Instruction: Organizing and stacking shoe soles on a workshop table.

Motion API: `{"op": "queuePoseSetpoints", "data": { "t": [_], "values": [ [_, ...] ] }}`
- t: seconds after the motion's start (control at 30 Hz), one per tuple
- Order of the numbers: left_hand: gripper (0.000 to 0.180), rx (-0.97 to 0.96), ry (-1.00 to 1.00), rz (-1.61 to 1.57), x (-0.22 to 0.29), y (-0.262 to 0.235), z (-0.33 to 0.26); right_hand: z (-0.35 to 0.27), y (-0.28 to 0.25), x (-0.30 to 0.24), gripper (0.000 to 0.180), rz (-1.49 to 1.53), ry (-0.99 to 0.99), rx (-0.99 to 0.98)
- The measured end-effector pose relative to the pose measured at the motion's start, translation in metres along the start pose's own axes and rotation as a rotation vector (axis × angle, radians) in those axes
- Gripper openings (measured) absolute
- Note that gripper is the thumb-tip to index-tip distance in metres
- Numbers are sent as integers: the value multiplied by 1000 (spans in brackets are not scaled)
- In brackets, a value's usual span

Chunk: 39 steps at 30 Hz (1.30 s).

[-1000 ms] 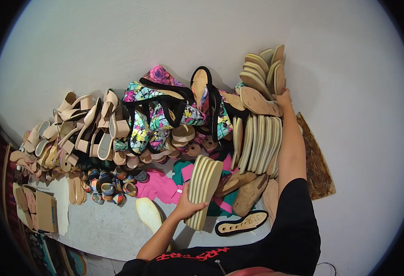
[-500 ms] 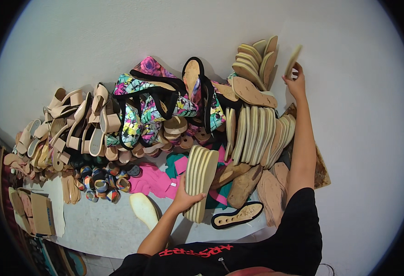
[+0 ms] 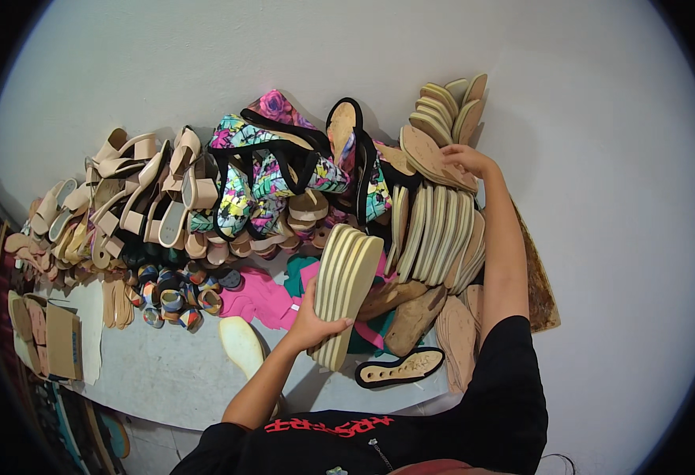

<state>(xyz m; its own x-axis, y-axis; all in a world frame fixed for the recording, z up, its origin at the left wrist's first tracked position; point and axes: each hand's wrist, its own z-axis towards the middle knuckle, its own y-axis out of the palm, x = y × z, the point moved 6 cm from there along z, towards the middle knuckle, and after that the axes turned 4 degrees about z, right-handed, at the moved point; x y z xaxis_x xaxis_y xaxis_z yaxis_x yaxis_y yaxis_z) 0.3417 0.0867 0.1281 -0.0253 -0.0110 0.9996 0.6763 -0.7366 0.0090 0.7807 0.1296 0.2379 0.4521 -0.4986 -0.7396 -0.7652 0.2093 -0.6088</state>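
My left hand (image 3: 316, 323) grips a thick stack of cream shoe soles (image 3: 347, 293), held upright over the table with the thumb across its near face. At the back right, my right hand (image 3: 469, 161) rests its loosely bent, parted fingers at the edge of tan-topped soles (image 3: 430, 158) that lie flat on the pile. Just below them stands a row of soles on edge (image 3: 438, 233). More soles (image 3: 450, 111) lean against the wall behind.
Floral wedge sandals (image 3: 268, 166) are heaped in the middle, with beige heeled sandals (image 3: 153, 190) to their left. Pink cloth (image 3: 256, 301), wooden shoe lasts (image 3: 414, 317), a black-rimmed sole (image 3: 400, 368) and a loose cream sole (image 3: 242, 346) lie on the grey table (image 3: 165, 380). A cardboard box (image 3: 64, 344) stands left.
My right hand has come down and left from beside the wall onto the pile; the sole it held is no longer raised. My left hand keeps its stack. The view has shifted slightly.
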Motion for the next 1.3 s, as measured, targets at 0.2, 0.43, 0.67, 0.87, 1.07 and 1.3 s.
{"op": "queuePoseSetpoints", "data": {
  "t": [0.2, 0.43, 0.67, 0.87, 1.07, 1.3],
  "values": [
    [88, 17, 2, -28, 8, 0, -4, 15, -4, 12, 73, -85, 26, -83],
    [91, 29, -3, -4, -1, -5, -8, 17, -3, 16, 95, -219, 64, -24],
    [91, 89, 40, 21, 7, -16, -27, 5, -1, 13, 100, -274, 90, -1],
    [89, 121, 2, 8, 17, -28, -48, -16, -15, -3, 70, -445, -224, 297],
    [86, 229, 105, 78, 42, -49, -70, -95, -10, -76, 61, -600, -488, 623],
    [86, 323, 107, 119, 46, -97, -109, -212, 67, -124, 58, -85, -909, 749]
  ]
}}
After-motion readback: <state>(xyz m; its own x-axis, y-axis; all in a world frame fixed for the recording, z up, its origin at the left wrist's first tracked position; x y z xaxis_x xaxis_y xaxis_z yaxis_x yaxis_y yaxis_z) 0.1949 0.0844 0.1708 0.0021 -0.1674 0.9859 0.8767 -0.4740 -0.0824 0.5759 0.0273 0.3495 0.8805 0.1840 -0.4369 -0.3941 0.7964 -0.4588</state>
